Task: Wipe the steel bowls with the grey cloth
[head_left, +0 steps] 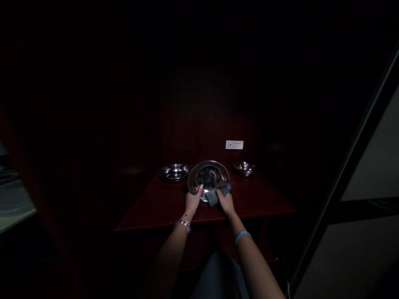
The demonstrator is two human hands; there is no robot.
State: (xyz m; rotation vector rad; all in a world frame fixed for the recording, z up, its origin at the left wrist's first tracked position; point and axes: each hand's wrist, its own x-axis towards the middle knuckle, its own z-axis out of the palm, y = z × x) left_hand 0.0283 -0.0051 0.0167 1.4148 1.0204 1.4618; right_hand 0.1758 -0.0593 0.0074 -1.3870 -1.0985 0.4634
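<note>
A shiny round metal plate (209, 176) is held up in front of me, its inner face tilted toward me. My left hand (193, 201) is closed on the plate's lower left rim, thumb over the face. At the lower right rim, my right hand (225, 201) pinches a grey cloth (213, 197) against the plate. The fingers behind the plate are hidden. Behind and to the left, another metal dish (175, 172) rests on the dark red desk (249, 199). A small stack of metal dishes (245, 167) stands to the right.
A white socket panel (234, 145) is set in the dark red back wall. Dark side panels rise left and right of the desk. A pale panel with a dark frame (352, 249) stands at the far right. Much of the surroundings is too dark to make out.
</note>
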